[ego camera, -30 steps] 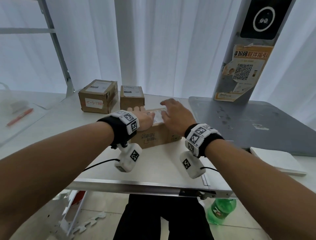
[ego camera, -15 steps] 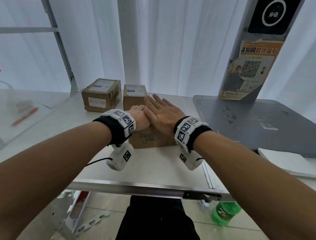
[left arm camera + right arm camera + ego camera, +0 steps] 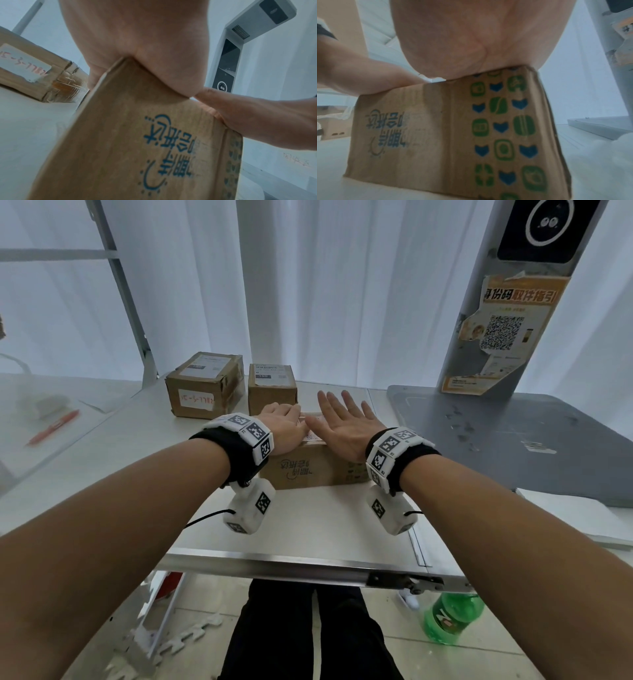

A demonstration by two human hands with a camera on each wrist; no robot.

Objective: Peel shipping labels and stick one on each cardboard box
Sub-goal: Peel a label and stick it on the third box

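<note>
A printed cardboard box (image 3: 308,470) (image 3: 137,135) (image 3: 436,128) stands near the middle of the white table (image 3: 308,525). My left hand (image 3: 284,426) grips its left end, with the heel on the top corner and the fingers curled over the side. My right hand (image 3: 342,422) lies flat on the top with straight, spread fingers and presses on a white label (image 3: 311,433), which is mostly hidden under both hands. Two more cardboard boxes, a larger one (image 3: 205,385) and a smaller one (image 3: 272,388), stand behind, each with a white label on top.
A grey scanner stand with a flat base (image 3: 513,440) and a post bearing an orange poster (image 3: 507,337) fills the right side. A red pen (image 3: 54,428) lies far left, a white pad (image 3: 565,515) at the right. A green bottle (image 3: 452,618) stands on the floor below the table edge.
My right hand has turned from pointing left across the box to pointing forward and has slid over its top, fingers now spread. The left hand has stayed on the left end.
</note>
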